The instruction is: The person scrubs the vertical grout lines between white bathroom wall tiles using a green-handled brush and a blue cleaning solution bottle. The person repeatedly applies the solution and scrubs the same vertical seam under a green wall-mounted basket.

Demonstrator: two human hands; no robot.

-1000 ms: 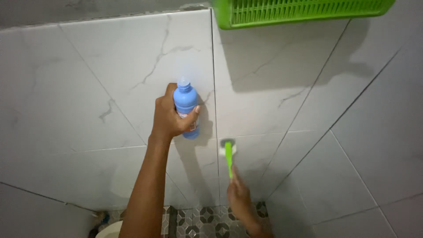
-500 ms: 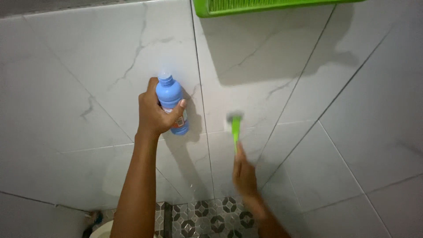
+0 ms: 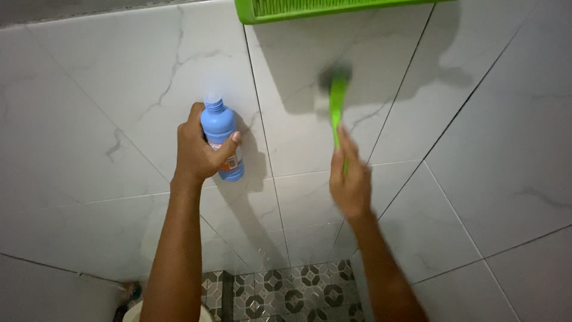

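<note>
Left hand [image 3: 199, 152] wrapped round a blue bottle [image 3: 220, 136], upright, cap end up, held right against the white marble-look wall tile [image 3: 107, 107], just left of a vertical grout line. Thumb across the front of the bottle, over the label. Right hand [image 3: 350, 179] closed on the green handle of a brush [image 3: 337, 104], index finger laid along the handle. Brush head up top, pressed to or just off the wall, can't tell which, it's motion-blurred. Head sits in the shadow under a green slotted basket [image 3: 333, 8] mounted at the top edge of view. Bottle and brush well apart, grout line between them. Both forearms reach up from below. Patterned grey-and-white floor tiles [image 3: 286, 289] visible at the bottom between the arms. Second tiled wall angles off on the right.
</note>
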